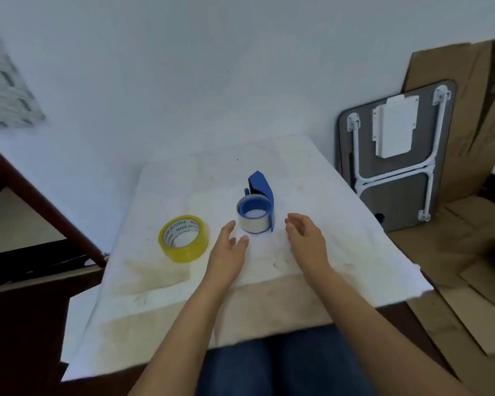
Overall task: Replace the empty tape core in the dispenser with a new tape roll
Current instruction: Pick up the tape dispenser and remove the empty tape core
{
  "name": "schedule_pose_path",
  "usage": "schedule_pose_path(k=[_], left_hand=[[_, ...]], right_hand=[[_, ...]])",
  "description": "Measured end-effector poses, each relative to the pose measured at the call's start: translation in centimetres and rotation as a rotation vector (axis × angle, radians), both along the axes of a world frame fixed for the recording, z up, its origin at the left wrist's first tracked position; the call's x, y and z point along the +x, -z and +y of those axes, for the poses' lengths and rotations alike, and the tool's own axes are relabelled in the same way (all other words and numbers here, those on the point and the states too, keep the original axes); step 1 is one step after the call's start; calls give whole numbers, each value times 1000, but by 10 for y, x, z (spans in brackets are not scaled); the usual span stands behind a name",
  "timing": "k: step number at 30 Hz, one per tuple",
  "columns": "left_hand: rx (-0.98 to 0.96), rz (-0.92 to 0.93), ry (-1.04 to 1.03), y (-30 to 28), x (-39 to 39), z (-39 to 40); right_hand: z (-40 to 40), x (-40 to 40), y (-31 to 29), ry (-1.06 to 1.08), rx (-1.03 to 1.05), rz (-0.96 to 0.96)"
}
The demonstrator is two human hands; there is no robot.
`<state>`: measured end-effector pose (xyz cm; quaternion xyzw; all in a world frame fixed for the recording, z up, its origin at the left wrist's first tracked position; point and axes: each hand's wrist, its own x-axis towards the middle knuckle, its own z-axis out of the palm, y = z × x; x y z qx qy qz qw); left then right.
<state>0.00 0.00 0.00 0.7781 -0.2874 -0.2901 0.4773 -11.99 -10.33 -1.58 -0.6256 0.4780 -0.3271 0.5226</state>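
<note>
A blue tape dispenser (pixel 262 190) lies on the white table (pixel 340 224) near its middle, with a pale, nearly bare tape core (pixel 253 222) seated around its blue hub. A yellow tape roll (pixel 184 238) lies flat to the left of it. My left hand (pixel 229 247) hovers just left of the core, fingers apart, holding nothing. On the other side of the dispenser my right hand (pixel 305 238) is open too, a short gap away from it.
A folded grey lap table (pixel 395 155) with white legs leans against the wall at the right, with flat cardboard (pixel 469 195) behind and under it. A dark wooden frame (pixel 40 201) runs along the left. My legs in blue jeans (pixel 269 367) are below the table's front edge.
</note>
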Motion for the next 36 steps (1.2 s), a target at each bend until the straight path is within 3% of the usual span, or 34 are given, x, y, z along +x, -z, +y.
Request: schedule_pose_path(k=[4, 10, 18, 24, 30, 36], left_hand=[[-62, 159, -89, 5, 21, -26], [-158, 257, -76, 20, 34, -42], [-233, 416, -91, 16, 25, -15], [-189, 383, 29, 16, 9, 18], [-133, 307, 114, 9, -10, 39], [-128, 282, 175, 7, -23, 60]], right_hand=[[-24, 16, -3, -57, 63, 27], [-37, 40, -1, -219, 133, -8], [-23, 39, -9, -144, 266, -174], [-1, 15, -1, -57, 463, -229], [19, -3, -11, -147, 419, -165], [38, -30, 0, -163, 476, -434]])
